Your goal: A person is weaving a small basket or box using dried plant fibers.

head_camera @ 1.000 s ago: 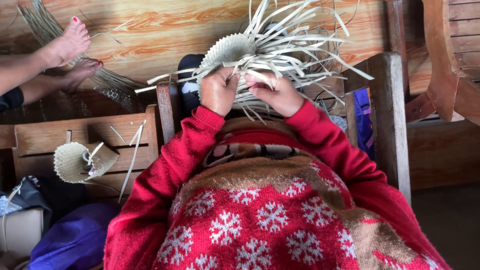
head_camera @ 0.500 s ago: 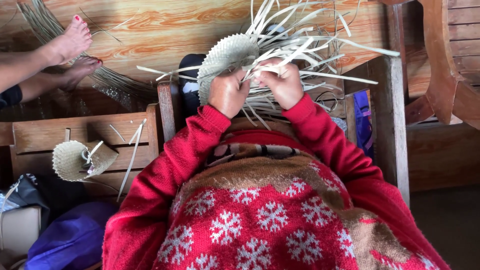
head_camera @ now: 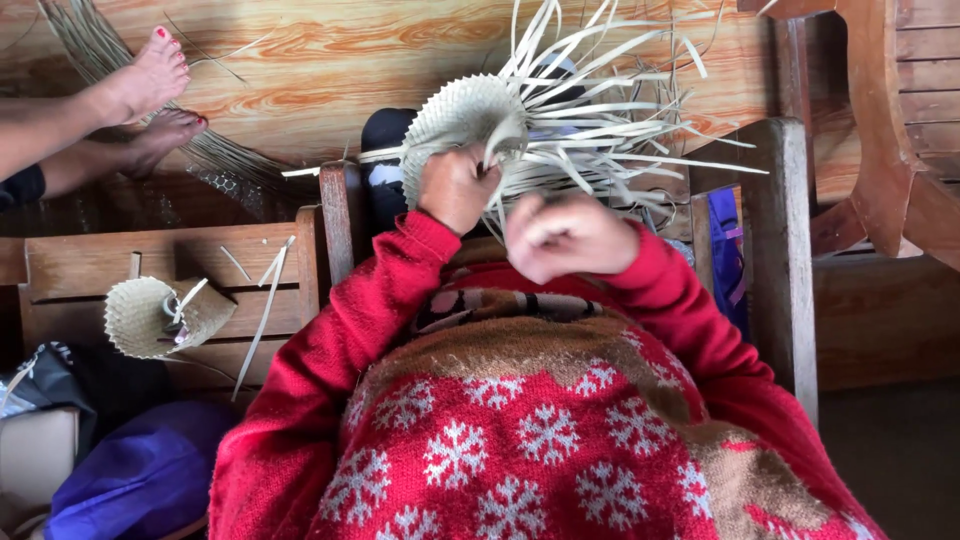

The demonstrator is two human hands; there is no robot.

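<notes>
My left hand (head_camera: 455, 187) grips the edge of a half-woven pale straw piece (head_camera: 462, 120), a rounded disc with many loose strips (head_camera: 600, 110) fanning out to the right. My right hand (head_camera: 565, 236) is closed into a fist just below those strips, pulled back toward my chest; it looks to pinch a thin strip, but blur hides the fingertips. Both arms wear red knitted sleeves with white snowflakes.
A small finished woven cone (head_camera: 160, 316) lies on the wooden bench (head_camera: 70, 270) at left, with loose strips (head_camera: 262, 310) beside it. Another person's bare feet (head_camera: 150, 95) rest on the wood floor near a straw bundle (head_camera: 90, 50). A wooden chair (head_camera: 900, 130) stands at right, a purple bag (head_camera: 140, 470) lower left.
My right hand has drawn back from the strips toward my chest. The woven piece and my left hand have shifted slightly.
</notes>
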